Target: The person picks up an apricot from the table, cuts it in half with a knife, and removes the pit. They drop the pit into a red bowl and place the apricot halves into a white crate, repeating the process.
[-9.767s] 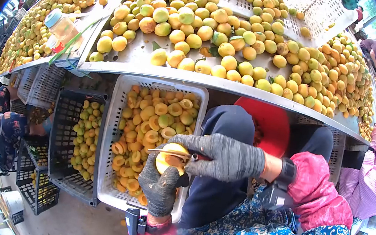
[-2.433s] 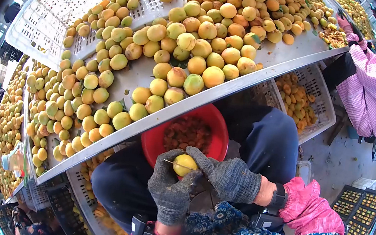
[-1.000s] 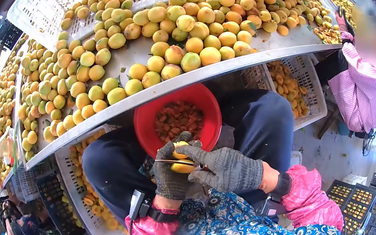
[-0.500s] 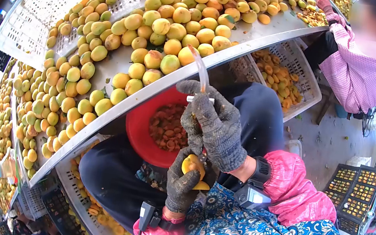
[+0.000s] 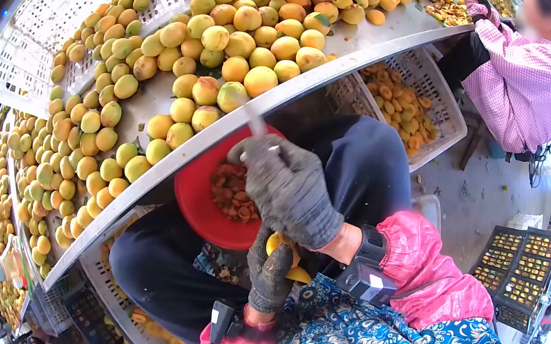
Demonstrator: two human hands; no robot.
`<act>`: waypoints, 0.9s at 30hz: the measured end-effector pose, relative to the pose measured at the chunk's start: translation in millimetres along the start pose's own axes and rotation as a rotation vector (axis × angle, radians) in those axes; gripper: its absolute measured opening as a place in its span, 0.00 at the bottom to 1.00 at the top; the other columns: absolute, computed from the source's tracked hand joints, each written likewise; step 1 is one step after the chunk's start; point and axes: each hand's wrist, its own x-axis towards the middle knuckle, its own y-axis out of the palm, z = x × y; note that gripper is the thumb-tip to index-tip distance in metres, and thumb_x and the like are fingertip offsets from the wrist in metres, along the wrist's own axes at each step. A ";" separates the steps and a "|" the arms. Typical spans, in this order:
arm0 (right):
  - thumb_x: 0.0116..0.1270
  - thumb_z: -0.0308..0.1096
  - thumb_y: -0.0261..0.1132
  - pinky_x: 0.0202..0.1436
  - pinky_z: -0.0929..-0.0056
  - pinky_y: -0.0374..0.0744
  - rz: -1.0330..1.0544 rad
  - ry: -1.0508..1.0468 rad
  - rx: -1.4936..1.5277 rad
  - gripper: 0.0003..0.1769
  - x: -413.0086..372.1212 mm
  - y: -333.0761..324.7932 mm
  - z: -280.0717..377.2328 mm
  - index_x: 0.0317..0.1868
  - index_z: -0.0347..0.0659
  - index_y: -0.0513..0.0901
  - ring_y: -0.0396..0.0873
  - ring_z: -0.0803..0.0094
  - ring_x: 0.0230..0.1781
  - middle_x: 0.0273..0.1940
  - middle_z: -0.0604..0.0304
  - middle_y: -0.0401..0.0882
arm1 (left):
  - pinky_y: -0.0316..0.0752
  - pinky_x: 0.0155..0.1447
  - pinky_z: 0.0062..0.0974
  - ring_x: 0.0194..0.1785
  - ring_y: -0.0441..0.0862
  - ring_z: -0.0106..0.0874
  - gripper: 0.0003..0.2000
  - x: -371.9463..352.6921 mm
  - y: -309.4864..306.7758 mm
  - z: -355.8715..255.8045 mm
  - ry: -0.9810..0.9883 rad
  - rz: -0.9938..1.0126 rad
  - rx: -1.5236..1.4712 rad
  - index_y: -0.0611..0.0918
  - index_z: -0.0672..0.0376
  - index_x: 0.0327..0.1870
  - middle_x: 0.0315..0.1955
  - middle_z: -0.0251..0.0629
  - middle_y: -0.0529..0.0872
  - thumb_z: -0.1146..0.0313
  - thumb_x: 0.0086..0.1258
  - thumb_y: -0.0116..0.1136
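Note:
My left hand (image 5: 269, 272), in a dirty dark grey knit glove, is closed around a cut apricot (image 5: 275, 244) above my lap. A yellow apricot piece (image 5: 299, 274) shows beside its fingers. My right hand (image 5: 294, 192), gloved alike, is closed on a slim tool with a pale, see-through end (image 5: 256, 123) that sticks up past the fist, blurred. Its other end is hidden behind the hand. Just beyond both hands, between my knees, stands a red basin (image 5: 198, 207) with reddish-brown apricot stones (image 5: 234, 194) in it.
Whole apricots (image 5: 241, 44) cover the metal-edged table (image 5: 172, 162) ahead, beside a white perforated crate (image 5: 51, 24). Crates of apricot halves (image 5: 399, 105) stand below. A co-worker in a pink checked shirt (image 5: 523, 86) sits at right. Black trays (image 5: 516, 270) are stacked farther right.
My right hand has moved left with the tool, whose pale end now tilts lower and is blurred. The left hand still holds the apricot. The whole view has shifted slightly.

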 end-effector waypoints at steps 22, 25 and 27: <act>0.74 0.47 0.55 0.09 0.83 0.57 -0.064 0.403 0.165 0.18 23.0 -3.1 0.2 0.43 0.39 0.78 0.56 0.85 0.08 0.15 0.73 0.61 | 0.76 0.35 0.22 0.31 0.80 0.24 0.27 4.1 -15.0 10.2 0.056 -0.087 0.023 0.71 0.68 0.60 0.32 0.36 0.82 0.62 0.64 0.63; 0.74 0.48 0.55 0.09 0.83 0.57 -0.046 0.449 0.243 0.19 23.6 -1.6 1.2 0.44 0.39 0.78 0.55 0.85 0.08 0.16 0.74 0.60 | 0.77 0.35 0.23 0.30 0.80 0.25 0.24 3.9 -15.8 4.0 0.017 -0.067 0.035 0.73 0.67 0.55 0.32 0.36 0.82 0.61 0.64 0.64; 0.74 0.49 0.55 0.09 0.83 0.57 -0.025 0.486 0.314 0.19 24.3 1.2 1.7 0.44 0.39 0.78 0.55 0.85 0.09 0.16 0.74 0.60 | 0.77 0.39 0.22 0.33 0.80 0.25 0.24 5.8 -28.2 4.3 -0.007 -0.026 0.063 0.75 0.66 0.54 0.34 0.35 0.82 0.57 0.63 0.63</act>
